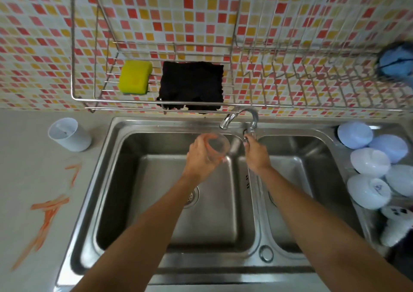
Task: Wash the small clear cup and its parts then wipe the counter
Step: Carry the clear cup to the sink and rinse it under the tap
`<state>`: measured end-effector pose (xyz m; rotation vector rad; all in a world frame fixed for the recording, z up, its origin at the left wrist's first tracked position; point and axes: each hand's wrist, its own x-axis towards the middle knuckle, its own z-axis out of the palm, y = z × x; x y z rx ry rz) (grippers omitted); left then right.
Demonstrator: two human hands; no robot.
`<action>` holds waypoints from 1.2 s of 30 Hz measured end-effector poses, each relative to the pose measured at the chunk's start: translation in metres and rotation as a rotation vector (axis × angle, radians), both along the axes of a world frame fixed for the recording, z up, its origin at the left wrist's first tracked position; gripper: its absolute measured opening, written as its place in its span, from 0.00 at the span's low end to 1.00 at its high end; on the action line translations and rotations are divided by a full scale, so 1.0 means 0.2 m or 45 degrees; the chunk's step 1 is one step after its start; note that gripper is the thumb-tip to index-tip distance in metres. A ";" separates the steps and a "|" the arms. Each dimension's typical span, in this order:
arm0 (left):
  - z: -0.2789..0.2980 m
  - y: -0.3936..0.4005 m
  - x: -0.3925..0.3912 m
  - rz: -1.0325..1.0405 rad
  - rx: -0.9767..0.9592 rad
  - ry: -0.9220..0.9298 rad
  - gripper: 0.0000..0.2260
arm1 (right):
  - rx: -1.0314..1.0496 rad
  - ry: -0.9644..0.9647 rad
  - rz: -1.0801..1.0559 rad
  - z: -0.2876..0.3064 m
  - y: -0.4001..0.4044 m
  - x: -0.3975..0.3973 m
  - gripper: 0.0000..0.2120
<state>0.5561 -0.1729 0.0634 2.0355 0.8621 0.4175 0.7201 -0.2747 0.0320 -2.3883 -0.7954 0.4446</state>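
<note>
Soft, even daylight filled the scene; the sink (156, 202) showed dull glare, and the edges bowed and blurred.

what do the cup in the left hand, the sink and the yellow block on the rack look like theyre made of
The cup looks like clear plastic or glass: the basin shows through it; which one, I cannot tell. The sink looks like brushed stainless steel, grey with soft reflections. The yellow block looks like foam sponge, matte and soft-edged.

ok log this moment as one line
phase: pre-rinse | left hand: holds clear cup over left basin | right hand: at faucet handle | orange smears: on counter
</note>
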 end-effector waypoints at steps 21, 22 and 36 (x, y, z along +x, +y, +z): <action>0.02 -0.05 0.04 0.028 -0.107 -0.030 0.37 | -0.007 -0.073 0.066 -0.02 0.04 0.01 0.12; 0.01 -0.05 0.03 0.006 -0.091 -0.007 0.37 | 0.004 -0.077 0.062 -0.02 0.04 0.02 0.11; 0.01 -0.06 0.02 0.034 -0.117 0.017 0.39 | 0.066 -0.184 0.062 0.00 0.02 0.05 0.12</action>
